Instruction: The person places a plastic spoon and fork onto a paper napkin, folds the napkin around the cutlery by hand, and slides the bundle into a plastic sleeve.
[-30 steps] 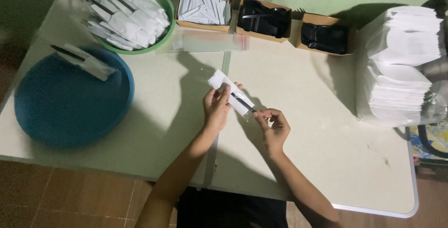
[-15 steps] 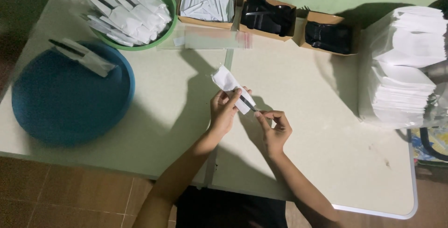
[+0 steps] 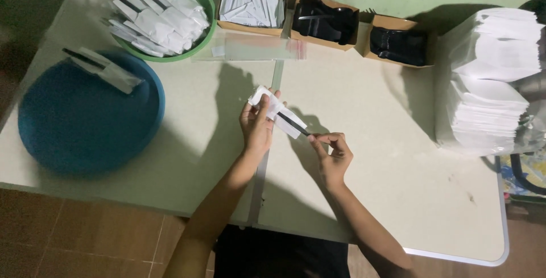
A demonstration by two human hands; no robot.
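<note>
Over the middle of the pale table (image 3: 398, 187), my left hand (image 3: 257, 123) grips a clear sleeve holding a folded white napkin (image 3: 274, 110) and a black utensil (image 3: 296, 123). My right hand (image 3: 331, 153) pinches the lower right end of that same packet, where the black handle sticks out. The packet lies slanted between the two hands, a little above the tabletop.
A blue basin (image 3: 85, 119) with one finished packet sits at the left. A green bowl (image 3: 200, 5) heaped with packets stands behind it. Cardboard boxes of white sachets (image 3: 250, 6) and black cutlery (image 3: 325, 19) line the back edge. A napkin stack (image 3: 489, 79) fills the right.
My left hand slid up the packet toward its upper left end and the napkin end folded slightly. My right hand stayed at the lower end.
</note>
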